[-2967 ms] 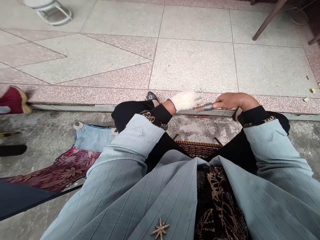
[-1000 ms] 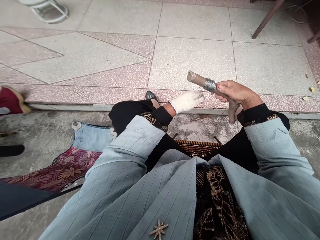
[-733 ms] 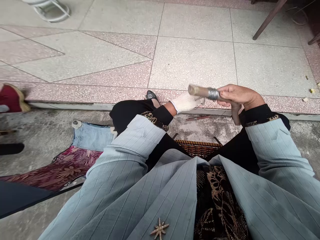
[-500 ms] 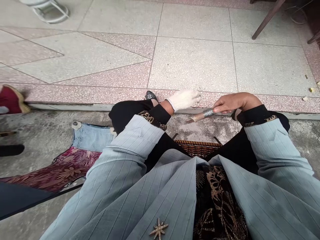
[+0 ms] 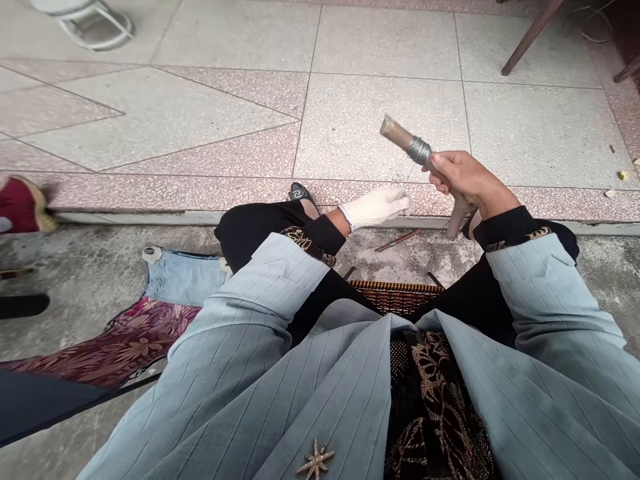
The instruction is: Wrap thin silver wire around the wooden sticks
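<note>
My left hand (image 5: 376, 207), in a white knitted glove, hovers near the tiled step's edge with its fingers curled together. Anything within them is too small or hidden to make out. My bare right hand (image 5: 457, 177) is wrapped round a wooden tool bound with wire (image 5: 397, 133). Its blunt round end points up and left, and coils of grey wire circle it just ahead of my fingers. Below my palm another brownish length shows, angled down. On the concrete between my knees lies a thin reddish-brown stick (image 5: 399, 240), apart from both hands.
The speckled tile step (image 5: 385, 120) ends in a raised edge above rough concrete. A wicker seat (image 5: 395, 297) is under me. To the left are a denim-and-floral cloth (image 5: 180, 277) and another person's red shoe (image 5: 23, 205). A white stool (image 5: 100, 27) and a wooden leg (image 5: 533, 37) stand farther off.
My right hand has raised the wire-bound tool, swinging its end from low near the concrete to up over the tiles. The reddish-brown stick now shows clearly. My gloved left hand moved slightly right.
</note>
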A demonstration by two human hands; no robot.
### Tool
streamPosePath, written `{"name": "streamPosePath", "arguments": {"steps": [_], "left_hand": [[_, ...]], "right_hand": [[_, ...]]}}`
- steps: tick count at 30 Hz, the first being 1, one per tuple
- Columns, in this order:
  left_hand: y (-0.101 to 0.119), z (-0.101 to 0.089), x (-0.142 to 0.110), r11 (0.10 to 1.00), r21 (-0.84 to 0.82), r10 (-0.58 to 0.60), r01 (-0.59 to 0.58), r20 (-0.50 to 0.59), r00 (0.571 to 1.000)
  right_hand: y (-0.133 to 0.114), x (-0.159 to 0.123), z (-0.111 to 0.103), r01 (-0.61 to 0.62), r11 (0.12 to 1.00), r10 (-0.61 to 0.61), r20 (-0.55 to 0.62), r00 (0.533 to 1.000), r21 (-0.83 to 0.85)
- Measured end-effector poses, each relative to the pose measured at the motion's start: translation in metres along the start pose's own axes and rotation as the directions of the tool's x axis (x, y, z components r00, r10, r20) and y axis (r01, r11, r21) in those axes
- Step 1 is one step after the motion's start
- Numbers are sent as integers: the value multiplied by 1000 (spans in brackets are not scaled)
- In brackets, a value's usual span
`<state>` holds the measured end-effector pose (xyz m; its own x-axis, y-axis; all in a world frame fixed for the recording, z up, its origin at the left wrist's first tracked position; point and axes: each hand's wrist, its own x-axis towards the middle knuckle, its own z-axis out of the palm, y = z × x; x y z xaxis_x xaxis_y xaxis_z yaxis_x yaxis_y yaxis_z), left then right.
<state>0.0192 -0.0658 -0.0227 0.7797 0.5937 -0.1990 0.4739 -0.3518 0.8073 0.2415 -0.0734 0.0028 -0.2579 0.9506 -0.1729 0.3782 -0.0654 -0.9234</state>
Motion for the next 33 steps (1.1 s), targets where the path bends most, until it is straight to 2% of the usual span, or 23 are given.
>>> {"name": "streamPosePath", "arguments": {"steps": [2,5,9,15,17,18,21,22,24,26,28,30,32,33], "left_hand": [[0,2,1,999,17,33,-33,13,999],[-1,2,4,995,80,62,-62,-4,998],[-5,0,7,971,231,65,-55,-34,997],[-14,-14,10,917,393,-17,61,-112,994],[-18,-19,12,894,438,-53,99,-116,992],[-19,-21,13,880,462,-71,110,-101,992],[-20,-24,12,847,521,-87,108,-64,994],[-20,-25,10,841,532,-68,96,-72,995],[-21,-25,7,832,550,-11,67,-104,995],[-23,-25,5,821,569,22,54,-125,992],[-26,-25,5,804,592,23,58,-128,991],[-28,-24,6,788,611,7,76,-132,991],[-28,-21,7,797,599,-10,84,-126,992],[-27,-19,8,815,574,-9,77,-121,993]], "right_hand": [[-9,-6,2,12,989,-16,28,999,149],[-18,-12,3,2,970,-10,33,999,242],[-17,-14,1,21,959,-42,70,997,282],[-10,-16,-6,10,964,-68,209,975,266],[-11,-17,-9,-6,977,-70,346,936,215],[-12,-17,-10,-19,985,-58,433,899,173],[-15,-17,-7,-56,998,20,658,753,33],[-15,-17,-5,-62,998,44,698,715,0],[-14,-15,1,-67,997,80,732,676,-47],[-10,-11,6,-76,990,137,717,683,-117],[-5,-6,8,-89,966,230,643,730,-244],[2,-1,7,-107,910,309,482,820,-401],[7,5,6,-136,853,304,268,914,-503],[9,7,6,-158,842,279,166,946,-516]]}}
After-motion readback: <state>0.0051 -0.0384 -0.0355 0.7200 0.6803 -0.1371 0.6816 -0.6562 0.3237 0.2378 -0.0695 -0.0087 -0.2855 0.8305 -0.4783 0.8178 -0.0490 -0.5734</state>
